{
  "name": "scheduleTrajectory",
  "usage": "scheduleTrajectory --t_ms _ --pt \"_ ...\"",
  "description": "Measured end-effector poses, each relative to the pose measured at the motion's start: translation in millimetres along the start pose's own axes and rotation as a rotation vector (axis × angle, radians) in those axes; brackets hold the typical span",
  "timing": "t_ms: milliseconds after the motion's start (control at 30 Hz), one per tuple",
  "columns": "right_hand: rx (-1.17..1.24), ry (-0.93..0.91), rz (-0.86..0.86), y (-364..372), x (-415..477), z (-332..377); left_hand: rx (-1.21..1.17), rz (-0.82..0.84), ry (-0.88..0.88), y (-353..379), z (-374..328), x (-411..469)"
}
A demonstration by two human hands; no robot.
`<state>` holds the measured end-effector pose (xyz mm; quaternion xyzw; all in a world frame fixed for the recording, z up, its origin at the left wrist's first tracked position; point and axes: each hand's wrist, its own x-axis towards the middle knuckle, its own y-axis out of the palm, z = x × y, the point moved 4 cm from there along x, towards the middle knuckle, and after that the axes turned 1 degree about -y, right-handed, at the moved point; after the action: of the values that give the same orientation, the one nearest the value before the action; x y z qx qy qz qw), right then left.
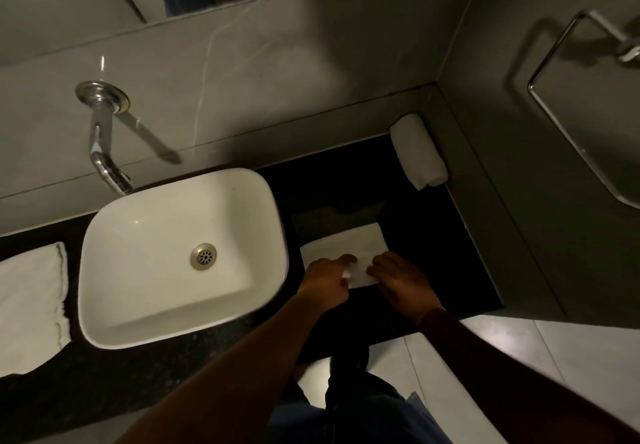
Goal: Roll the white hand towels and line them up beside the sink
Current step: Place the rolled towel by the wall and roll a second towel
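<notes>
Dark polished stone tabletop (450, 253) is carrying a white rounded ceramic sink (138, 235), with a flat white hand towel (346, 242) lying just right of it. The left hand (325, 281) and right hand (403, 281) are each closing a curled grip on its near edge. A rolled white towel (417, 151) is resting in the far right corner, and folded white towels (31, 301) are lying left of the sink.

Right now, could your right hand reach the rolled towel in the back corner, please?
Probably yes: only bare dark counter lies between the right hand, at the near edge of the flat towel, and the rolled towel against the side wall.
</notes>
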<state>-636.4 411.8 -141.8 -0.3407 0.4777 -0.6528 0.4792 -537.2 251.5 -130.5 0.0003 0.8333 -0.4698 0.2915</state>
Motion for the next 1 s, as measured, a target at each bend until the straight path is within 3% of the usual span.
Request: scheduleTrajectory --t_ms 133,233,333,500,600,767,1000 --pt "0.241 0.074 0.047 -6 12 -4 -0.112 -0.016 0.032 -3 3 -11" --pt "0.333 0.201 0.147 -11 27 -7 0.166 -0.161 0.102 3 1 -17" --pt "0.314 0.346 0.245 -14 44 -6 0.316 -0.192 0.083 11 2 -15" --pt "0.396 0.634 0.269 -1 66 -17 0.095 -0.179 -0.055 0 14 2" --pt "0.480 0.725 0.159 2 78 -19 0.154 -0.208 -0.002 -5 20 14" --pt "0.251 0.698 0.040 13 88 -13 0.182 -0.232 0.123 10 8 21" --pt "0.040 0.653 0.019 22 102 -16 0.205 -0.202 0.013 23 8 36"
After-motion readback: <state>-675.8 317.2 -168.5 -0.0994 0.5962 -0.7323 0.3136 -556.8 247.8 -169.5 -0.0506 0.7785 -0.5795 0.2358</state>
